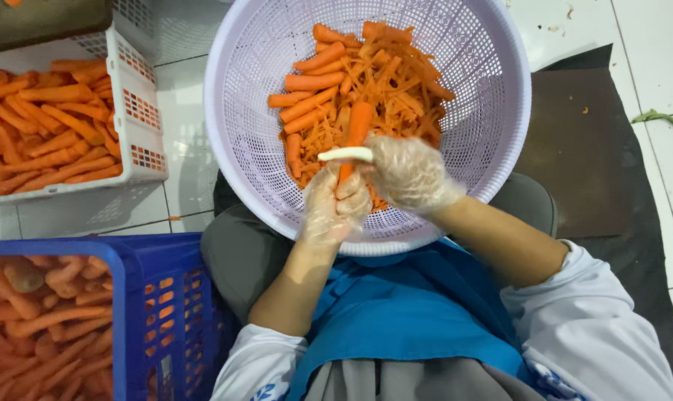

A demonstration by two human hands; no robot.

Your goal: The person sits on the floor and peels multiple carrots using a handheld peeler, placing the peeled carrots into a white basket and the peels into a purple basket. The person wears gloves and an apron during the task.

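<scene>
— What sits closest to the camera?

— The person's lap, covered by a blue apron [396, 312], with pale sleeves on either side. At the near left stands a blue crate [169, 312] full of unpeeled, duller carrots.

— And the hands?

— Both wear thin clear plastic gloves. The left hand [335, 208] is wrapped around the lower end of a carrot [357, 130], fingers [351, 194] pressed together in a fist-like grip. The carrot stands nearly upright, its top tilted a little away from the person.

— The other hand?

— The right hand [411, 174] is just beside the left, fingers curled and pinching a white peeler [345, 154]. The peeler lies crosswise against the carrot, about at its middle, touching it.

— Where is all that happening?

— Over the near edge of a round lilac plastic basket [485, 111] that rests against the person's knees. Inside, beyond the hands, lies a heap of orange peelings [396, 89], with several peeled carrots [310, 85] lined up on its left side.

— Anything further out?

— At the far left, a white crate [140, 111] holds bright peeled carrots. The floor is pale tile [648, 44], with a dark mat [582, 141] on the right and a small green scrap [660, 119] lying near the mat's edge.
</scene>
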